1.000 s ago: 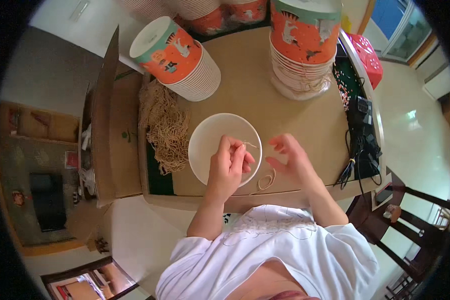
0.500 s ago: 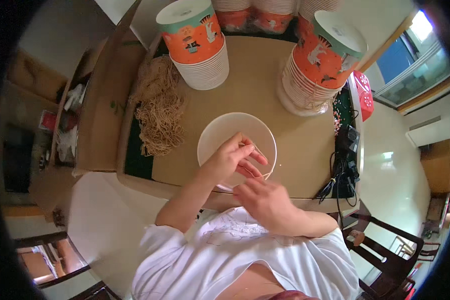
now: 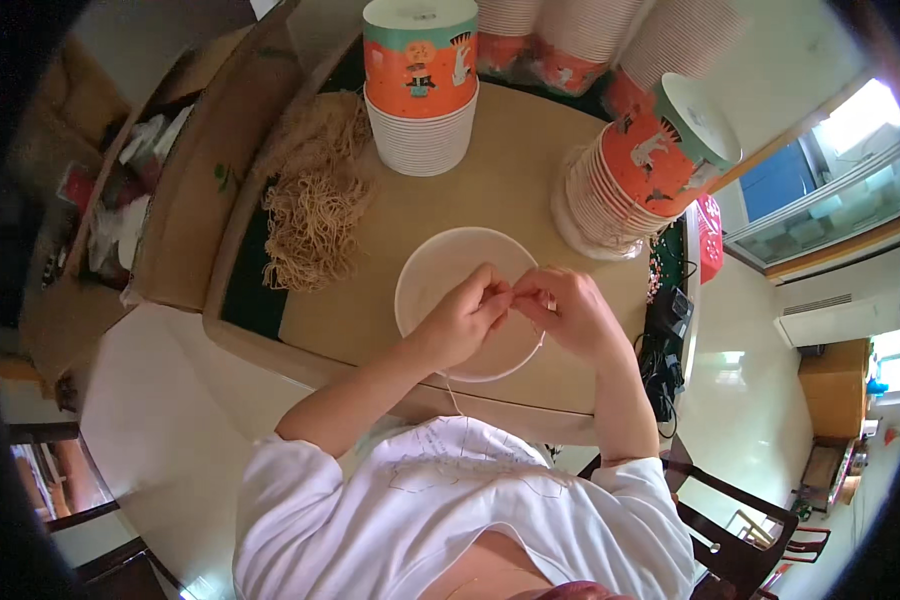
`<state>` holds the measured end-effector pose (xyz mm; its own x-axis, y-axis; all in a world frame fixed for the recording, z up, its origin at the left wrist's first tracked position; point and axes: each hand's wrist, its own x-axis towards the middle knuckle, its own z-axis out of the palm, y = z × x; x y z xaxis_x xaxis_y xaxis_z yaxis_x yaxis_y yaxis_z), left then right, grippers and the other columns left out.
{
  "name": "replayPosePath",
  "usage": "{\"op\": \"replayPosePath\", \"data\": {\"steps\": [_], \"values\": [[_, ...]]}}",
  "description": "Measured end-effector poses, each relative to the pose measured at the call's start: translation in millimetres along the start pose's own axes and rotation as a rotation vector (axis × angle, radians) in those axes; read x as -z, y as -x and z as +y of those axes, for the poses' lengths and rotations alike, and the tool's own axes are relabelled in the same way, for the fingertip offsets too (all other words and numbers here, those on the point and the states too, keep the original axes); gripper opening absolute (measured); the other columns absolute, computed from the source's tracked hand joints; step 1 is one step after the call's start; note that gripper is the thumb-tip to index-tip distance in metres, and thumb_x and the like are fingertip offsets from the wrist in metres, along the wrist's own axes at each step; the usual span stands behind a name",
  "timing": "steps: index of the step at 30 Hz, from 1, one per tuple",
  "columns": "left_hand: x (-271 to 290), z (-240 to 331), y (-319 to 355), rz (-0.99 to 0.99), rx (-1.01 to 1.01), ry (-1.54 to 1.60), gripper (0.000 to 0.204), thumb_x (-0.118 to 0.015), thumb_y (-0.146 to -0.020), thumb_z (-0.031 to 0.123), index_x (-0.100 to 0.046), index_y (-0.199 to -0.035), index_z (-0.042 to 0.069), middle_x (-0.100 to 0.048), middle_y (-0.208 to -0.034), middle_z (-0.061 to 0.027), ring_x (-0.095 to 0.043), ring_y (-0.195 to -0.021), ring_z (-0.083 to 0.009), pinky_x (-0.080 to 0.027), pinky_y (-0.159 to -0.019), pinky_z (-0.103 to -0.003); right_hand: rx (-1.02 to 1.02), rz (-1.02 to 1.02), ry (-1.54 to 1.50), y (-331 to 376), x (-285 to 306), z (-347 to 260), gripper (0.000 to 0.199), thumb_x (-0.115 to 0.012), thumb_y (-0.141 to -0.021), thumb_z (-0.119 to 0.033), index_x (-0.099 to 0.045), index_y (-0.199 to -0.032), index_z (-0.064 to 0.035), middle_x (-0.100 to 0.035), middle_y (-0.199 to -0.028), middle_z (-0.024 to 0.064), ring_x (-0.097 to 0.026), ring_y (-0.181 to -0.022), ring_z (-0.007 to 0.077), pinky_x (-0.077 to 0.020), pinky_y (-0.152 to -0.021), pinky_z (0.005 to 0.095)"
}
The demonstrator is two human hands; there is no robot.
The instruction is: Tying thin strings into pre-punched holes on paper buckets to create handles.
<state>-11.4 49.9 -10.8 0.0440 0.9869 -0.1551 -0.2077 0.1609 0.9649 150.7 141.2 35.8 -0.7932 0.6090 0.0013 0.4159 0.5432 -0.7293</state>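
My left hand (image 3: 462, 322) and my right hand (image 3: 573, 312) meet fingertip to fingertip above a white round bowl (image 3: 428, 262). Both are closed in a pinch on a thin beige string. One end of the string (image 3: 452, 397) hangs over the bowl's near rim toward my shirt, and another bit dangles below my right hand. The piece between the fingertips is hidden. To the left lies a tangled heap of beige strings (image 3: 315, 225).
A stack of orange-and-green printed paper buckets (image 3: 422, 85) stands behind the bowl; another stack (image 3: 645, 160) leans at right. More wrapped stacks (image 3: 580, 45) line the back. An open cardboard box (image 3: 195, 190) sits left, black cables and adapters (image 3: 665, 350) at the right table edge.
My right hand has risen from the bowl's near edge to meet my left fingertips. The left fingers have closed into a pinch. The whole view has turned slightly.
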Motion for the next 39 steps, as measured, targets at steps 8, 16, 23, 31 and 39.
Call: {"op": "replayPosePath", "data": {"steps": [8, 16, 23, 31, 39], "values": [[-1.9, 12.0, 15.1, 0.069, -0.555, -0.759, 0.012, -0.070, -0.080, 0.011, -0.062, -0.088, 0.006, -0.050, -0.081, -0.0046, -0.055, -0.068, -0.0164, -0.046, -0.058, -0.028, -0.113, 0.126, -0.443, -6.5, -7.1, 14.2, 0.009, -0.061, -0.088, -0.004, -0.065, -0.088, 0.0039, -0.065, -0.077, 0.0039, -0.061, -0.067, 0.0100, -0.0485, -0.063, 0.0237], [-17.5, 10.9, 18.4, 0.203, -0.623, -1.377, 0.020, -0.063, -0.081, 0.012, -0.067, -0.100, 0.014, -0.047, -0.082, -0.0051, -0.056, -0.068, -0.0187, -0.049, -0.059, -0.034, -0.096, 0.030, -0.329, -3.8, -9.3, 21.3, 0.008, -0.061, -0.086, -0.002, -0.066, -0.089, 0.0043, -0.064, -0.086, 0.0061, -0.061, -0.072, 0.0117, -0.0482, -0.065, 0.0250], [-10.1, 12.2, 15.5, 0.030, -0.358, -0.725, 0.011, -0.063, -0.087, 0.015, -0.062, -0.095, 0.007, -0.055, -0.089, -0.0034, -0.060, -0.071, -0.0141, -0.049, -0.060, -0.028, 0.105, 0.379, -0.323, 22.7, -42.3, 23.7, 0.009, -0.066, -0.080, 0.002, -0.068, -0.089, 0.0015, -0.065, -0.094, 0.0099, -0.062, -0.080, 0.0168, -0.0491, -0.068, 0.0272], [3.1, 0.3, -1.5, -0.120, 0.410, 0.589, 0.015, -0.056, -0.094, 0.019, -0.063, -0.094, 0.006, -0.053, -0.069, 0.0031, -0.046, -0.059, -0.0037, -0.033, -0.048, -0.019, 0.207, 0.885, -0.265, 31.3, -89.0, 11.1, 0.022, -0.069, -0.077, 0.007, -0.070, -0.099, 0.0015, -0.066, -0.097, 0.0149, -0.063, -0.089, 0.0237, -0.0516, -0.076, 0.0300], [-0.5, 14.7, 3.3, 0.083, 0.317, 0.299, 0.010, -0.065, -0.089, 0.014, -0.069, -0.093, 0.006, -0.057, -0.070, 0.0041, -0.045, -0.056, -0.0027, -0.033, -0.047, -0.019, 0.236, 0.822, -0.061, 29.6, -82.2, 13.8, 0.034, -0.067, -0.077, 0.005, -0.068, -0.110, -0.0036, -0.066, -0.104, 0.0130, -0.061, -0.089, 0.0261, -0.0487, -0.076, 0.0341]]}}
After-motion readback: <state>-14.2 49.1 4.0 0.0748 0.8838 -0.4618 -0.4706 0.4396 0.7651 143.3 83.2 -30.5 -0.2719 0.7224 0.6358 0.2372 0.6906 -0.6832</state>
